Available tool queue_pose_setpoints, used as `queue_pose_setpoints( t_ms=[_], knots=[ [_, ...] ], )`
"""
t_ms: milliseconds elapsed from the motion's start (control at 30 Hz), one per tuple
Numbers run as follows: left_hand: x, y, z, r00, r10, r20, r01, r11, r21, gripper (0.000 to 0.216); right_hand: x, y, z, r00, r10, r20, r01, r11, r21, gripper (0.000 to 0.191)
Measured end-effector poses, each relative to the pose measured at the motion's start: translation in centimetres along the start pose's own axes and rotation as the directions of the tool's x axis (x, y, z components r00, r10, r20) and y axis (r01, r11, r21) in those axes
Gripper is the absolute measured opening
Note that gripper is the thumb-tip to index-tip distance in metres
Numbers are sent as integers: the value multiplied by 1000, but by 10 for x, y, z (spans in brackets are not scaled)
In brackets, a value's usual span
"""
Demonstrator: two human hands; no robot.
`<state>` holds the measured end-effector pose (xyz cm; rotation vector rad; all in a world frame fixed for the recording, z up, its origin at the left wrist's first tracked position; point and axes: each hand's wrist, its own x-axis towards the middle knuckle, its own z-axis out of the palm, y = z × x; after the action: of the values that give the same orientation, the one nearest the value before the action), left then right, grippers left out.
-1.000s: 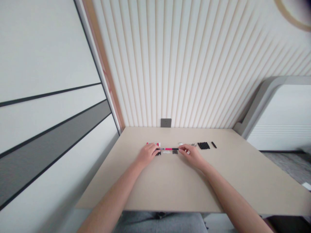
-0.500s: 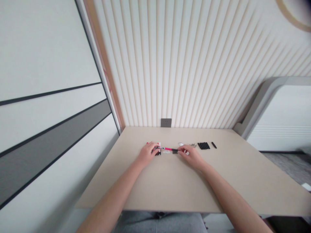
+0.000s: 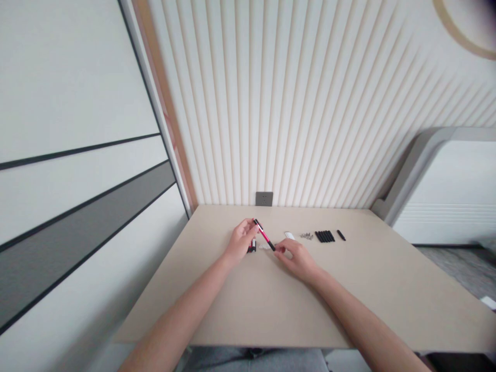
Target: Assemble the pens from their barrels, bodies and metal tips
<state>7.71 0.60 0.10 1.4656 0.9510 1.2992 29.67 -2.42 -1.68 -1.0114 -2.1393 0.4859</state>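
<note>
A red-and-black pen (image 3: 265,236) is held slantwise above the table, its clip end up and to the left. My left hand (image 3: 241,238) pinches the pen near its clip end. With thumb and fingers closed, my right hand (image 3: 295,257) grips the black lower end. Under and beside my left hand lie red and black pen barrels (image 3: 252,246), partly covered. Small clear pieces (image 3: 264,246) lie between the hands. Beyond my right hand are white sticks (image 3: 289,235), partly hidden by it.
Small metallic pieces (image 3: 307,236) lie right of the white sticks. Farther right are a row of several black tubes (image 3: 324,236) and a single black piece (image 3: 341,235). The beige table (image 3: 248,310) meets a ribbed wall with a dark socket (image 3: 264,199).
The pen has turned from nearly level to a slant, its clip end raised and its black end lowered. My right hand has shifted left and nearer to me.
</note>
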Motion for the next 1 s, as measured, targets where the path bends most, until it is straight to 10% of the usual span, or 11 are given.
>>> queue_pose_setpoints(
  t_ms=[433, 1000],
  knots=[
    [-12, -11, -1, 995, -62, -84, 43, 978, -204, 56, -4, -22, 17, 1000, 15, -20, -16, 998, -53, 18],
    [-28, -7, 8, 966, -6, 257, 37, 992, -117, 61, -5, -27, 22, 990, -79, 113, 68, 993, 97, 23]
  ],
)
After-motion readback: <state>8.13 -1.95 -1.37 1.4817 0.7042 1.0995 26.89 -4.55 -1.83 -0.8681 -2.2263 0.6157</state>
